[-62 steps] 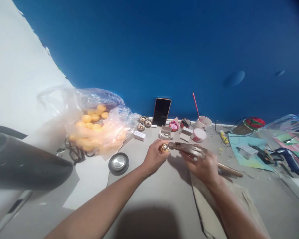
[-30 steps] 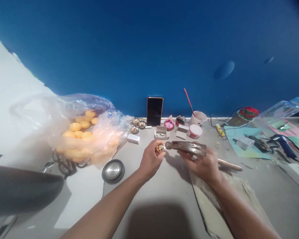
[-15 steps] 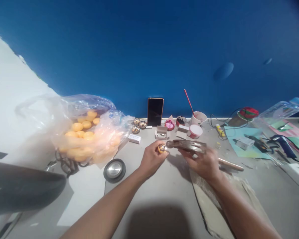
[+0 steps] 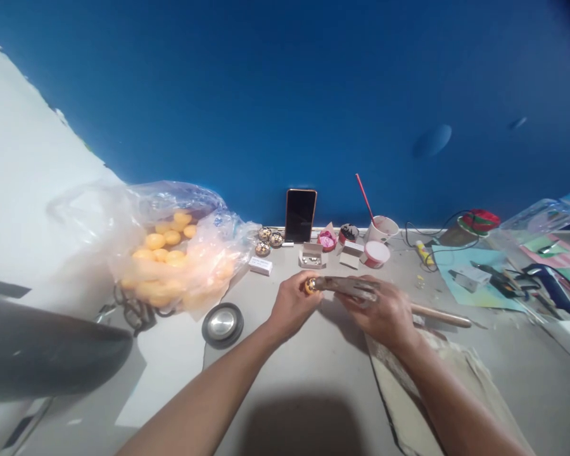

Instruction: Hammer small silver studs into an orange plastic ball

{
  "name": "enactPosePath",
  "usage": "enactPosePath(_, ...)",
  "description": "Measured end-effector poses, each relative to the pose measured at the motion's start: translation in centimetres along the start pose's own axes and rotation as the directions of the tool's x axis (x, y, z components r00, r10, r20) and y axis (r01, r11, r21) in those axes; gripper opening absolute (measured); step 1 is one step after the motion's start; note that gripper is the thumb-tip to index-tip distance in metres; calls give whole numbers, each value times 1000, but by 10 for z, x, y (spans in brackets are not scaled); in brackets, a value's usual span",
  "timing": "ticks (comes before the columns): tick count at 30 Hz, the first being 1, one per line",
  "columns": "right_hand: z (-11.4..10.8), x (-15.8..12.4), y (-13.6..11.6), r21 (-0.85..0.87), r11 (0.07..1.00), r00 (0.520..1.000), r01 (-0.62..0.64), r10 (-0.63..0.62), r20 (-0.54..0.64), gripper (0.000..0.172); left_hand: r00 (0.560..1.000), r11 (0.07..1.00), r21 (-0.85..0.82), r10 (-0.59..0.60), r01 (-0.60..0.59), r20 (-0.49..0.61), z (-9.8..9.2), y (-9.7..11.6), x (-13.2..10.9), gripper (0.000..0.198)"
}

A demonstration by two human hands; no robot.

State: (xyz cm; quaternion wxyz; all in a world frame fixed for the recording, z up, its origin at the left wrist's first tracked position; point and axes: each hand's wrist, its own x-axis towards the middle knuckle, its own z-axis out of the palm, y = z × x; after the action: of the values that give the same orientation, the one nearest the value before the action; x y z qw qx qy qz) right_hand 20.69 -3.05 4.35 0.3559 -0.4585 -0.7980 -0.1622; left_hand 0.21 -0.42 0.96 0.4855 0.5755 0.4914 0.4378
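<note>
My left hand (image 4: 292, 305) is closed around a small orange ball with gold studs (image 4: 310, 285), held just above the grey table. My right hand (image 4: 380, 313) grips the metal head of a hammer (image 4: 344, 285), whose face touches the small ball. The hammer's wooden handle (image 4: 444, 316) sticks out to the right past my wrist. Both forearms reach in from the bottom of the view.
A clear plastic bag of orange balls (image 4: 171, 253) lies at the left, a round metal lid (image 4: 222, 323) in front of it. A phone (image 4: 300, 215) leans on the blue wall, with small boxes, decorated balls (image 4: 269, 240), cups (image 4: 381, 229) and craft tools (image 4: 513, 282) to the right.
The hammer head has come down and closer to the small ball in my left hand. Both hands have dropped slightly toward the table; the view has shifted a little.
</note>
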Motion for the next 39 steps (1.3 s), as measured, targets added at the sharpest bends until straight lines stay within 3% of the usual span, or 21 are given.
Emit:
enactPosePath(5,-1,1,0,9,1000,998,-3,3,-70,19,999,999,36,-34,34,-14,0,0,1,36)
enactPosePath(7,-1,1,0,2,1000,999,-7,7,-47,18,999,999,25,-38,39,-9,0,0,1,35)
enactPosePath(9,-1,2,0,4,1000,1000,-5,5,-23,21,999,998,-33,-46,47,10,0,2,1,32)
enactPosePath(14,-3,1,1,-8,999,995,-43,42,-94,16,988,952,-264,-146,152,44,-5,9,3,43)
enactPosePath(18,1,0,-1,13,1000,999,-19,19,-40,17,977,897,-388,-191,211,90,-3,5,5,50)
enactPosePath(27,2,0,-2,19,1000,999,-13,14,-47,16,983,910,-371,-167,185,81,0,2,3,47)
enactPosePath(31,-1,1,-2,12,1000,995,-10,11,-102,14,983,920,-347,-164,183,84,0,2,3,50)
enactPosePath(36,-1,1,-2,-13,998,997,-61,61,-39,21,986,928,-334,-148,166,78,1,2,3,44)
enactPosePath(39,-1,1,-2,2,998,994,-59,59,-95,17,990,952,-270,-128,141,67,1,3,2,44)
